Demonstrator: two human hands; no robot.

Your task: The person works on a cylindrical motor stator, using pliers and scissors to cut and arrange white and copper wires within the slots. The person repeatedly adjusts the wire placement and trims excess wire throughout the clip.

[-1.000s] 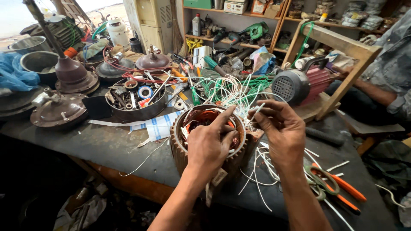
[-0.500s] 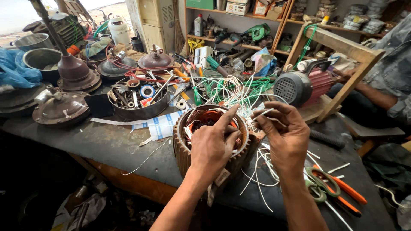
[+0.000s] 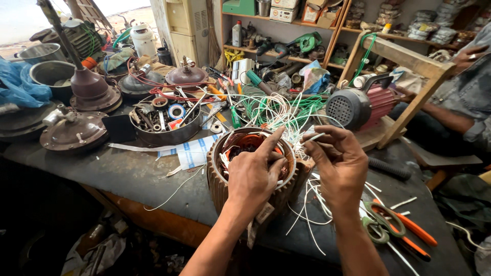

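Our left hand [image 3: 254,174] rests in the ribbed round motor stator [image 3: 225,186] on the dark workbench [image 3: 128,174]; our right hand [image 3: 340,166] pinches white lead wires [image 3: 286,120]. Windings seem seated, leads loose.

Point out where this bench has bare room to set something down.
Bare dark bench lies left of the stator, below the paper strip. A smaller patch sits between the black grip and orange pliers. Behind the stator, wires and a parts tray crowd it.
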